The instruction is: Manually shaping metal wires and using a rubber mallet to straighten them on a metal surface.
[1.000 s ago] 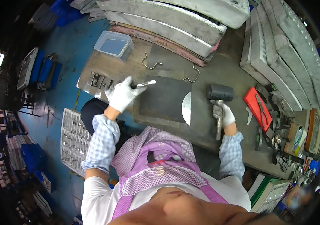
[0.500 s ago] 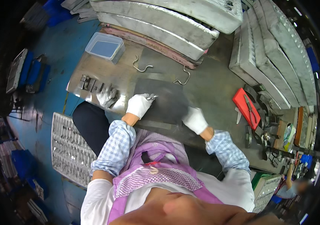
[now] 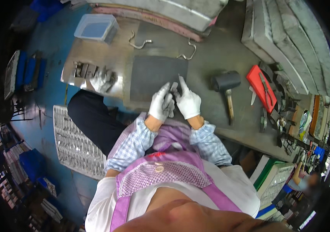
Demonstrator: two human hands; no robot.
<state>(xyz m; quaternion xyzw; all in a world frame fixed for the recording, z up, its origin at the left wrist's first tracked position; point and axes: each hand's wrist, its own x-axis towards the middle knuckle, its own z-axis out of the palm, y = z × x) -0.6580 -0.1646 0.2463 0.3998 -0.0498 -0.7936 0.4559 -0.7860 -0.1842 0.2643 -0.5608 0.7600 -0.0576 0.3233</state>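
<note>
Both my hands, in white gloves, are close together over the near edge of a dark rubber mat (image 3: 143, 75). My left hand (image 3: 160, 103) has its fingers curled around a small grey metal piece (image 3: 174, 88), whose exact shape is partly hidden. Thumb and fingers of my right hand (image 3: 189, 102) pinch at the same piece, with the index finger pointing forward along it. To the right, a black-headed mallet (image 3: 226, 81) with a wooden handle lies on the table. Beyond the mat are two bent metal strips, a left one (image 3: 138, 45) and a right one (image 3: 191, 52).
A clear plastic box (image 3: 95, 29) stands at the far left. Near the left edge lie a soiled glove (image 3: 101, 81) and a metal block fixture (image 3: 83, 70). Pliers rest on a red tray (image 3: 258, 87) at right. Stacked grey padded slabs (image 3: 288, 46) line the back and right.
The blurred mallet near my right hand now lies on the table at right, let go. My left hand has moved right with the metal piece, and my right hand has joined it.
</note>
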